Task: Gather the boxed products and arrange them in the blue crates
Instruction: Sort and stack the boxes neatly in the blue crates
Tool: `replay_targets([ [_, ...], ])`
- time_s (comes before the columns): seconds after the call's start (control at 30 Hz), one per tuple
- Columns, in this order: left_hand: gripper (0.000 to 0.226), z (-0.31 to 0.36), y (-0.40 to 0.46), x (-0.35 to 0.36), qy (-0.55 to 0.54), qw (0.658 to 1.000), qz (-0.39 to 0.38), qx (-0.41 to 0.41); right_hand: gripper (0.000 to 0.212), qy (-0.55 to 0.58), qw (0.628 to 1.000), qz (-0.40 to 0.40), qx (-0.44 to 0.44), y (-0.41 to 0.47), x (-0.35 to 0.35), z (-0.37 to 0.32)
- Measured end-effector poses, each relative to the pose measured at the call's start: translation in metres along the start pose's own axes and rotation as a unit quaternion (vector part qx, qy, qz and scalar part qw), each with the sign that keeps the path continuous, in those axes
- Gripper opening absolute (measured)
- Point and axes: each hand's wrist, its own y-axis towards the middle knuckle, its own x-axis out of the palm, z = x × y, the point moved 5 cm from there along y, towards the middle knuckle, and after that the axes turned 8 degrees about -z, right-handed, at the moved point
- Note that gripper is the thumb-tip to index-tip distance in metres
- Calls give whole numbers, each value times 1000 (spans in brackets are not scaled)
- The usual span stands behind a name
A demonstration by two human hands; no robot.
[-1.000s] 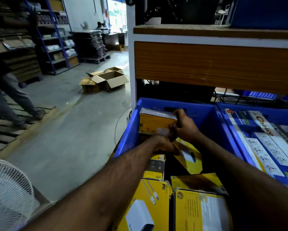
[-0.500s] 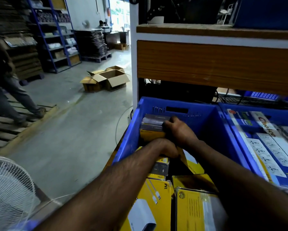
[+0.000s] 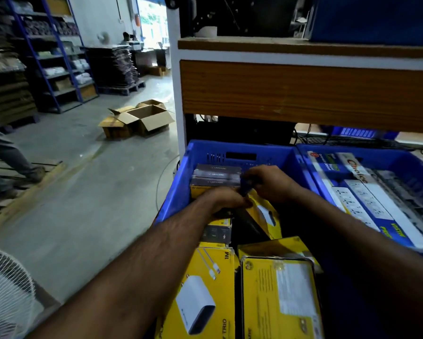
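Where the head view looks down into the near blue crate, my left hand and right hand meet at its far end, beside a row of grey-topped boxes standing on edge against the far wall. Right fingers curl at the end of that row, on a dark blue bit I cannot make out; what they pinch I cannot tell. Left fingers curl downward, their tips hidden, just above a tilted yellow box. Nearer me lie a yellow charger box and a labelled yellow box. A second crate to the right holds long power-strip boxes. These cartons look light, stiff, with glossy faces likely slippery; I would grip across opposite narrow edges, not the flaps.
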Motion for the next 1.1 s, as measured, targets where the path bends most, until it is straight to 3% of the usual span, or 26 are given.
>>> replay_targets([
  [0.1, 30, 12, -6, -8, -43, 999, 11, 19, 25, 48, 998, 23, 18, -20, -9, 13],
  [0.2, 20, 31, -18, -22, -114, 989, 68, 65, 26, 98, 992, 65, 41, -40, -15, 23],
  [0.33, 26, 42, -26, -45, -268, 947, 159, 82, 45, 106, 989, 100, 13, -59, -15, 24],
  [0.5, 21, 34, -45, -58, -364, 907, 196, 85, 77, 27, 991, 120, -48, -73, -21, 13],
  [0.63, 22, 27, -59, -52, -431, 887, 157, 56, 62, 10, 975, 197, -101, -76, -32, 8],
  [0.77, 24, 22, -66, -44, -465, 868, 148, 89, 55, 31, 966, 221, -133, -79, -36, 5],
  [0.9, 45, 11, -73, -48, -443, 870, 176, 128, 48, 29, 955, 254, -151, -85, -42, -9],
  [1.0, 60, 17, -79, -52, -397, 884, 177, 173, 34, 162, 930, 320, -76, -94, -54, -7],
  [1.07, 68, 23, -82, -51, -389, 887, 165, 186, 29, 337, 881, 332, 10, -93, -61, -1],
  [1.1, 72, 27, -83, -48, -392, 888, 144, 193, 31, 467, 834, 292, 47, -89, -60, 1],
])
